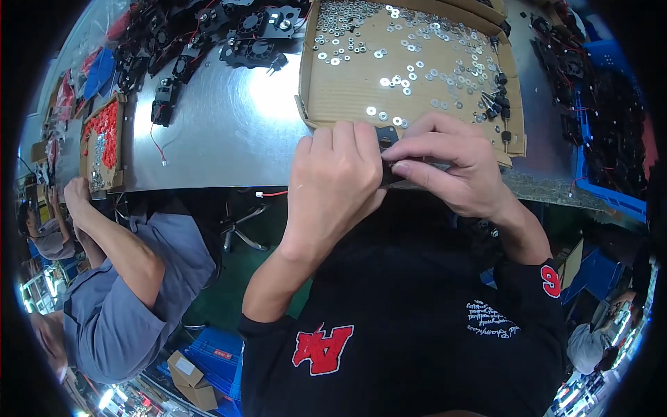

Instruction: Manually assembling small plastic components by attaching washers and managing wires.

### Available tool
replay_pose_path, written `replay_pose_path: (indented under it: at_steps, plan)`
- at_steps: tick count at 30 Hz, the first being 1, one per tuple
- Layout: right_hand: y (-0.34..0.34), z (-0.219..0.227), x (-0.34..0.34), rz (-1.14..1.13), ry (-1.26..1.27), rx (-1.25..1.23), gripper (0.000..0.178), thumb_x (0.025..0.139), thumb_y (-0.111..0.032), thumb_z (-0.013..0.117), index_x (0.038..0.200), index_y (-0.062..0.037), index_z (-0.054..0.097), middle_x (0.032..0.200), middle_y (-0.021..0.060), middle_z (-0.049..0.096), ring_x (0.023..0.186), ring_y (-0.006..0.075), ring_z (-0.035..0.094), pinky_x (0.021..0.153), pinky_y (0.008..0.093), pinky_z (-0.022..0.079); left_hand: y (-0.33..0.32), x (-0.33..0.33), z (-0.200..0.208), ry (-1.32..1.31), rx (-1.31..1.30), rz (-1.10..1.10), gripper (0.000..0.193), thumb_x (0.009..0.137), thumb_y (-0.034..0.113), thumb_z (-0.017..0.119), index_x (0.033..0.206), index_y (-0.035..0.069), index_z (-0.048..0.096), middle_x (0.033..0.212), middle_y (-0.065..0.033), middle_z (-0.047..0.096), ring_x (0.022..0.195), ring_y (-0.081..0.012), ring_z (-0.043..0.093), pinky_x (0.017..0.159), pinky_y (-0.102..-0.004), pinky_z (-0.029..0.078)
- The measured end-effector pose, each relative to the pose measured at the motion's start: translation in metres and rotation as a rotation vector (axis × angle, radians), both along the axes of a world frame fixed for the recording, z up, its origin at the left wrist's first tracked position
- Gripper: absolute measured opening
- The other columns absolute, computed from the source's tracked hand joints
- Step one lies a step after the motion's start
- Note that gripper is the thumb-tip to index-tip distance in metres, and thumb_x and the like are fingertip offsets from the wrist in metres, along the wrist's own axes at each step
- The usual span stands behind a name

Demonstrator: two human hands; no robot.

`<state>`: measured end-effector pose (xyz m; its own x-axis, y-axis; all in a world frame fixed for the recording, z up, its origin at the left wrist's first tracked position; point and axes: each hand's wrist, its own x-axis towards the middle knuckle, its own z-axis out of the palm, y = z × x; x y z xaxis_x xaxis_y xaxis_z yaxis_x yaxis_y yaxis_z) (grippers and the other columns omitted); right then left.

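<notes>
My left hand (335, 179) is closed around a black part (387, 136) at the table's near edge, just below a cardboard tray (410, 97). Only the part's flat plate with an opening and some of its dark side show; the palm hides the rest. At its right side my right hand (455, 163) has thumb and forefinger pinched together against it. Whether a small piece sits between those fingertips cannot be made out. A red wire with a white connector (260, 194) sticks out to the left from under my left hand.
Loose washers and nuts (399, 82) lie in the tray, with black knobbed pieces (495, 104) at its right. Black fan assemblies (257, 48) crowd the table's far left. A blue crate (611, 194) stands right. At left, a co-worker's arm (118, 243) reaches toward a box of red pieces (104, 132).
</notes>
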<state>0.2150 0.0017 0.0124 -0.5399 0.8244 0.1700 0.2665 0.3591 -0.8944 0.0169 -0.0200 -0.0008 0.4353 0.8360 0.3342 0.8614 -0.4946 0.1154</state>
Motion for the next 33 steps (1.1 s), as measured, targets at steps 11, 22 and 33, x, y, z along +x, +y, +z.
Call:
replay_pose_path:
  at_steps: [11,22,33]
  plan:
    - [-0.002,-0.014,0.0,-0.034,0.003,0.205,0.023,0.083,0.0,0.075,0.106,-0.0026,0.077,0.087,0.0073,0.064,0.077,0.0159,0.061,0.068,0.0269,0.048,-0.001,0.0,0.0,-0.004,0.011,0.027,0.033,0.065,0.022,0.076,0.08,0.006,0.051,0.076,-0.0072,0.051,0.067,-0.0216,0.055,0.06,-0.033,0.042]
    - [-0.011,-0.011,-0.009,-0.165,0.08,0.04,0.017,0.08,-0.006,0.08,0.096,-0.0041,0.078,0.087,0.0059,0.067,0.072,0.0124,0.065,0.06,0.0251,0.051,-0.002,0.001,-0.003,0.059,0.039,0.023,0.021,0.07,0.016,0.067,0.078,0.007,0.05,0.073,-0.0063,0.049,0.065,-0.0204,0.053,0.059,-0.0327,0.041]
    - [-0.013,-0.016,-0.012,-0.201,0.197,-0.031,0.014,0.08,-0.006,0.08,0.093,-0.0038,0.074,0.089,0.0041,0.064,0.07,0.0089,0.06,0.059,0.0224,0.047,-0.001,0.004,0.0,0.067,0.015,0.057,0.041,0.058,0.018,0.078,0.087,0.005,0.052,0.078,-0.0082,0.053,0.071,-0.0252,0.058,0.061,-0.0353,0.046]
